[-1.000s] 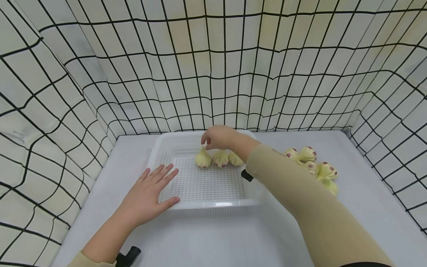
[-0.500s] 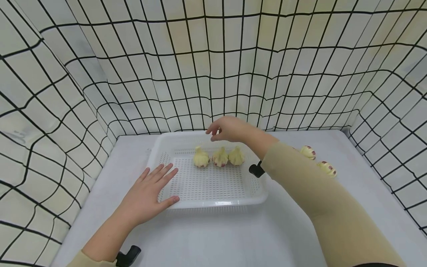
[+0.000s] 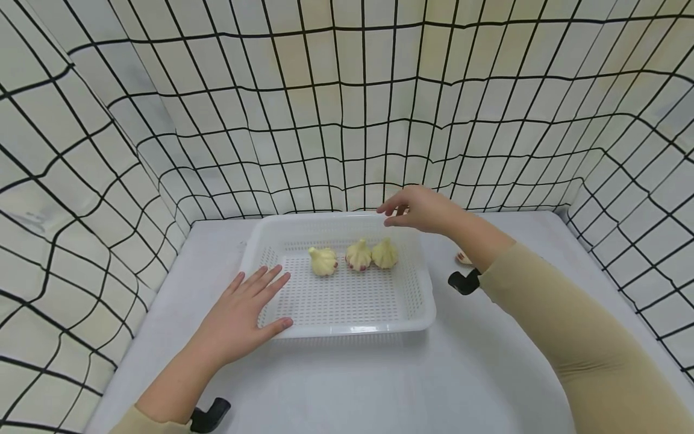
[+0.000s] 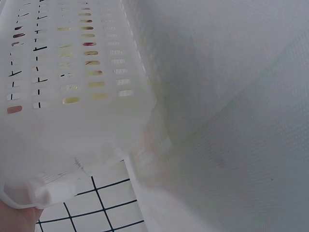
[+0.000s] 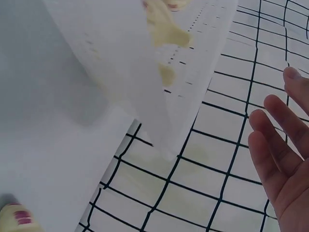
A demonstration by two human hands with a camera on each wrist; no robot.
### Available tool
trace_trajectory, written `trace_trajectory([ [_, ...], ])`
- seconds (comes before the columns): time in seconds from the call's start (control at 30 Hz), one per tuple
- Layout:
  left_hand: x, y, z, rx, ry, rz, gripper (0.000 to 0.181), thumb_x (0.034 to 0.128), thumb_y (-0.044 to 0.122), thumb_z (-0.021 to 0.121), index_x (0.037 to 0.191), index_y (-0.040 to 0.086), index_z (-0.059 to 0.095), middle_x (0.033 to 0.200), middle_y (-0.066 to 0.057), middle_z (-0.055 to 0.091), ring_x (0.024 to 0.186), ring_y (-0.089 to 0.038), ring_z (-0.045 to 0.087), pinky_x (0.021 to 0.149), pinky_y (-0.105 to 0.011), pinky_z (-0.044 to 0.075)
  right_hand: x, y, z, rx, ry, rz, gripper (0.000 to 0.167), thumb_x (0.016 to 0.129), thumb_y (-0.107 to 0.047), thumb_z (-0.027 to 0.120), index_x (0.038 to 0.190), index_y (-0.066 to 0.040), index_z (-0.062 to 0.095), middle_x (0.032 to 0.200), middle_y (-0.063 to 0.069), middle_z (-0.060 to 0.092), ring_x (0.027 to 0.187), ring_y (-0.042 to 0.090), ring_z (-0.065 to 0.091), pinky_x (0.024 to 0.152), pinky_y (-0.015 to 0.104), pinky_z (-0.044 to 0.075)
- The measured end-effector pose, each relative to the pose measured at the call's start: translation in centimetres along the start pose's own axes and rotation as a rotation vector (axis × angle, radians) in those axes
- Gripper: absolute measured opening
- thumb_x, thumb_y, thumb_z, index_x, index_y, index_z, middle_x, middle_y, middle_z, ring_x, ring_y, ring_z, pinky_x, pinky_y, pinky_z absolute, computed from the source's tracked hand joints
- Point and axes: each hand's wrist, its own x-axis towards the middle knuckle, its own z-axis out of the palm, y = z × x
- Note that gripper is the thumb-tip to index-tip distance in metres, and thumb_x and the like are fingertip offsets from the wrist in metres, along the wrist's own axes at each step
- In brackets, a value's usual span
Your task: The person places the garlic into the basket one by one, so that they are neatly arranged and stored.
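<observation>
Three garlic bulbs lie in the white plastic basket (image 3: 347, 330). The left garlic bulb (image 3: 323, 261) is tilted, its stem toward the upper left, apart from the middle bulb (image 3: 358, 255) and the right bulb (image 3: 385, 254), which sit side by side. My left hand (image 3: 243, 316) rests at the basket's left rim with fingers spread and straight. Over the basket's back right corner hovers my right hand (image 3: 420, 210), fingers loosely bent around nothing; the right wrist view also shows the right hand (image 5: 285, 154) holding nothing.
A garlic bulb (image 3: 463, 258) on the white table (image 3: 347, 386) shows beside my right wrist; the sleeve (image 3: 575, 337) hides whatever lies behind it. Black wire mesh (image 3: 364, 126) walls enclose the table at the back and both sides.
My right hand has let go of the left garlic bulb, risen, and moved right. That bulb has tipped over slightly leftward. The left hand stays put.
</observation>
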Motion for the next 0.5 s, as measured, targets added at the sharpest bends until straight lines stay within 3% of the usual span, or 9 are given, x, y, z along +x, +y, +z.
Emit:
trace_trajectory([
  [0.23, 0.0, -0.1, 0.1, 0.001, -0.011, -0.004, 0.085, 0.0895, 0.072, 0.05, 0.156, 0.022, 0.035, 0.162, -0.002, 0.028, 0.148, -0.031, 0.024, 0.121, -0.055, 0.012, -3.3, 3.6, -0.2, 0.022, 0.029, 0.031, 0.032, 0.093, -0.03, 0.071, 0.124, -0.024, 0.07, 0.111, -0.005, 0.068, 0.095, 0.016, 0.063, 0.077, 0.034, 0.057],
  [0.5, 0.0, 0.0, 0.1, 0.006, -0.023, -0.014, 0.084, 0.0887, 0.067, 0.057, 0.156, 0.022, 0.035, 0.162, -0.002, 0.027, 0.149, -0.031, 0.023, 0.121, -0.054, 0.011, -7.4, 7.7, 0.1, 0.041, 0.029, 0.076, 0.034, 0.092, -0.029, 0.073, 0.125, -0.023, 0.07, 0.108, -0.003, 0.069, 0.09, 0.018, 0.063, 0.071, 0.031, 0.056],
])
